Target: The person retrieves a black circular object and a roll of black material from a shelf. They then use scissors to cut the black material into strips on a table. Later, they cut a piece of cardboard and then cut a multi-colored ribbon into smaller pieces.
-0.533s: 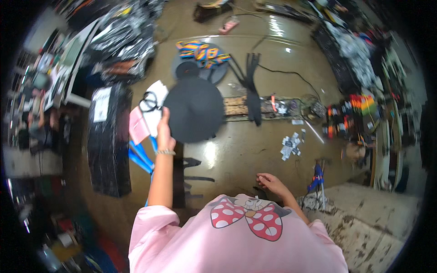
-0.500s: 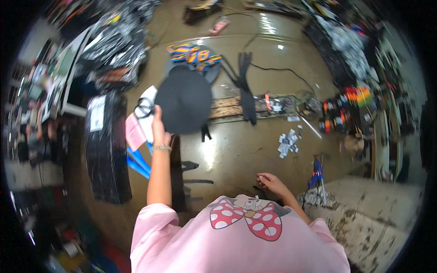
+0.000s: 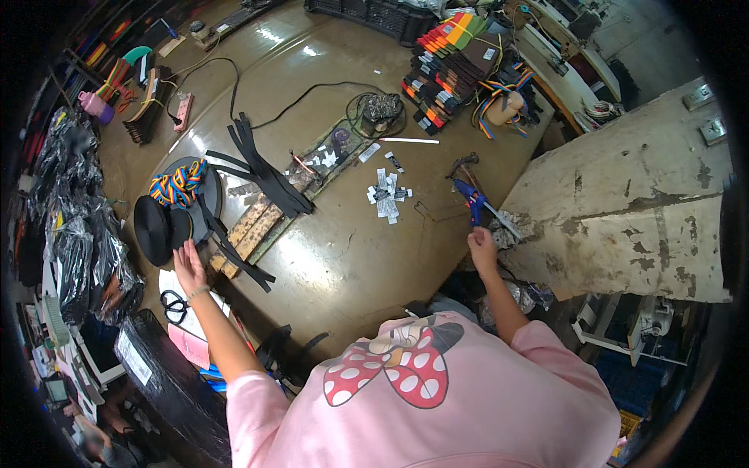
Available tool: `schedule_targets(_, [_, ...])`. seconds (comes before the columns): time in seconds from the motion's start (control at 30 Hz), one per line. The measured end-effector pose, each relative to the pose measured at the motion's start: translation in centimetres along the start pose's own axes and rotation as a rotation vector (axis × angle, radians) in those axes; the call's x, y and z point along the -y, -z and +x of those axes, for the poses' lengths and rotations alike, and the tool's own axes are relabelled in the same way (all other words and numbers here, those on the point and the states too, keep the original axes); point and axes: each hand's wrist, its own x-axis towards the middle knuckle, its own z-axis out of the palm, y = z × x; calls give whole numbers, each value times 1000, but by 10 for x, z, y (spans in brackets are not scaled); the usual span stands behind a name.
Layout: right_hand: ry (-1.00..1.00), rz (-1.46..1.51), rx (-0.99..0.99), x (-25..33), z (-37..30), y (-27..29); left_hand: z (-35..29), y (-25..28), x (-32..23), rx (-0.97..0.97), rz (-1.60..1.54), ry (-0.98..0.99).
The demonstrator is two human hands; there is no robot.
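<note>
My left hand [image 3: 189, 267] is open, its fingers stretched out beside a big flat coil of black webbing [image 3: 150, 232]. The coil leans by a grey disc [image 3: 209, 195] that bears a bundle of striped multicoloured cord [image 3: 178, 184]. At the right edge of the table, my right hand [image 3: 483, 246] is closed at the lower end of a blue glue gun [image 3: 470, 199]; its fingers partly hide the handle. A hammer [image 3: 463, 164] lies just beyond the glue gun. Cut black straps [image 3: 265, 171] lie across a wooden board [image 3: 248, 234].
A pile of small white labels [image 3: 386, 195] lies mid-table. Bundled dark and orange straps [image 3: 445, 74] are stacked at the far right, by a coiled black cable [image 3: 363, 117]. A black wrapped package [image 3: 168, 382] is at the near left; a worn pale panel [image 3: 624, 203] stands right.
My left hand has set the black coil down by the grey disc and let go. My right hand has moved out to the glue gun. The view has turned to the right.
</note>
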Motion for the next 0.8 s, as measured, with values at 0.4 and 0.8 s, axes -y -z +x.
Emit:
schedule_targets(0.4, [321,-237,11,3,70,0,-373,41,183,-99,532,381])
schedule_targets(0.8, [430,-522,923,153,-22,-3,-323,19,161,148,1011,100])
